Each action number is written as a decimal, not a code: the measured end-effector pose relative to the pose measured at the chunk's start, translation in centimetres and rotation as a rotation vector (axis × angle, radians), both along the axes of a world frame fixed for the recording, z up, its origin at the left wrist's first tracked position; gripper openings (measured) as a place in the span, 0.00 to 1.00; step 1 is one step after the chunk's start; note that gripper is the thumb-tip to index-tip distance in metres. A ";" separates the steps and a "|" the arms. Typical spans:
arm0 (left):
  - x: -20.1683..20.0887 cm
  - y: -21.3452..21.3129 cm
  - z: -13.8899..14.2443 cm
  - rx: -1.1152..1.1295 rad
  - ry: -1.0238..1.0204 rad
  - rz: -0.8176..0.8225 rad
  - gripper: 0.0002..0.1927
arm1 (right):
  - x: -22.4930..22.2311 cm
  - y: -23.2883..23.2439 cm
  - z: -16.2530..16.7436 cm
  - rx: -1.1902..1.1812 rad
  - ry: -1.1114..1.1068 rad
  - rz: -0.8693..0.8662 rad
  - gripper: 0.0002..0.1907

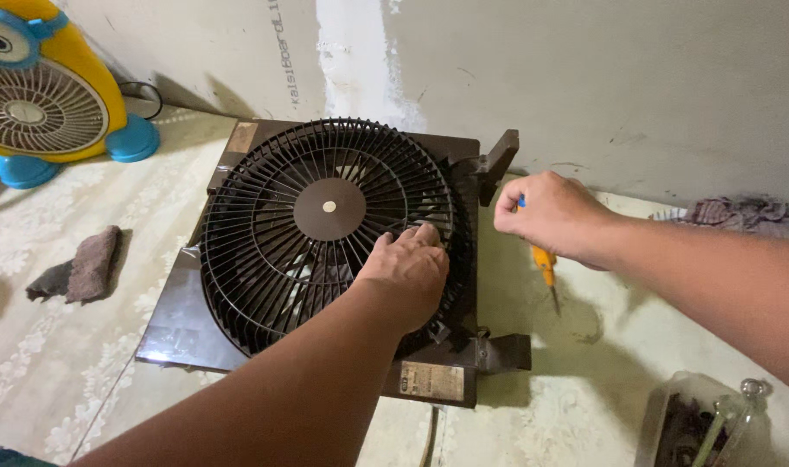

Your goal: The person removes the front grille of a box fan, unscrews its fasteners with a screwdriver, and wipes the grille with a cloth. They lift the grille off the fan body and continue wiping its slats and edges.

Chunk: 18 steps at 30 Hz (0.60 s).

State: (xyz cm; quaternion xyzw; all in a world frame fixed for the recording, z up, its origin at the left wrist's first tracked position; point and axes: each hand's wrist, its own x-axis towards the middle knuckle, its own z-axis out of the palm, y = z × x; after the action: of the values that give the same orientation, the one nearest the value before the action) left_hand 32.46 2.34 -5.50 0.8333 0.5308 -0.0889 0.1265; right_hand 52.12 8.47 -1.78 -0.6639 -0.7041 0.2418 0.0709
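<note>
Centre frame: our left hand (405, 275) lies flat, fingers together, on the right rim of the dark round fan grille (329, 227). Right of it, our right hand (552, 214) fists a yellow-handled screwdriver (545, 265) (shaft pointing down-frame), just beside the fan housing's (180, 322) right edge.

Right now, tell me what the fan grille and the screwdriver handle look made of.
Fan grille: looks like moulded plastic, dark brown, thin ribs with a dull sheen. Screwdriver handle: probably plastic, glossy orange with a blue end; its shaft looks like bare metal, grey and thin.
</note>
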 end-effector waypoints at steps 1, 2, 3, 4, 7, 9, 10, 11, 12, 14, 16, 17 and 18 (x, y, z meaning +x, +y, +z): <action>-0.1 0.0 -0.1 0.018 -0.008 0.001 0.12 | 0.0 0.1 -0.5 0.019 -0.006 -0.003 0.07; -0.2 0.1 -0.2 0.021 -0.018 0.002 0.13 | 0.1 0.3 -1.0 -0.025 0.007 -0.039 0.08; -0.2 0.2 -0.3 0.025 -0.027 0.003 0.14 | 0.1 0.4 -1.6 -0.070 0.018 -0.074 0.10; -0.3 0.3 -0.4 0.027 -0.036 0.005 0.15 | 0.0 0.6 -2.3 -0.116 0.030 -0.109 0.12; -0.7 0.5 -0.9 0.027 -0.051 0.013 0.15 | 0.0 1.2 -4.1 -0.193 0.089 -0.200 0.13; -0.9 0.5 -1.2 0.063 -0.047 0.004 0.15 | -0.2 1.6 -5.5 -0.231 0.083 -0.261 0.13; -1.0 0.6 -1.4 0.082 -0.045 -0.002 0.15 | -0.3 1.7 -6.1 -0.250 0.079 -0.293 0.13; -1.1 0.6 -1.6 0.095 -0.052 -0.003 0.15 | -0.3 1.9 -6.7 -0.260 0.081 -0.309 0.13; -1.2 0.7 -1.7 0.107 -0.058 -0.005 0.15 | -0.4 2.1 -7.4 -0.270 0.082 -0.325 0.13; -1.3 0.8 -2.2 0.151 -0.079 -0.008 0.16 | -0.5 2.6 -8.6 -0.286 0.097 -0.337 0.12; -1.4 0.8 -2.6 0.212 -0.112 -0.009 0.18 | -0.6 3.1 -9.7 -0.298 0.123 -0.327 0.12; -1.5 0.9 -2.8 0.224 -0.137 -0.004 0.18 | -0.6 3.4 -10.2 -0.302 0.118 -0.333 0.13; -1.5 0.9 -3.0 0.235 -0.163 0.001 0.18 | -0.7 3.7 -10.7 -0.306 0.113 -0.339 0.13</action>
State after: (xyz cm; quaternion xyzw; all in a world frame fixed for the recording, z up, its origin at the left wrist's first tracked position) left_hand 30.92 3.24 -8.54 0.8466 0.5259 0.0419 0.0706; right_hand 51.40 12.20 -12.46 -0.7610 -0.5326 0.3672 0.0485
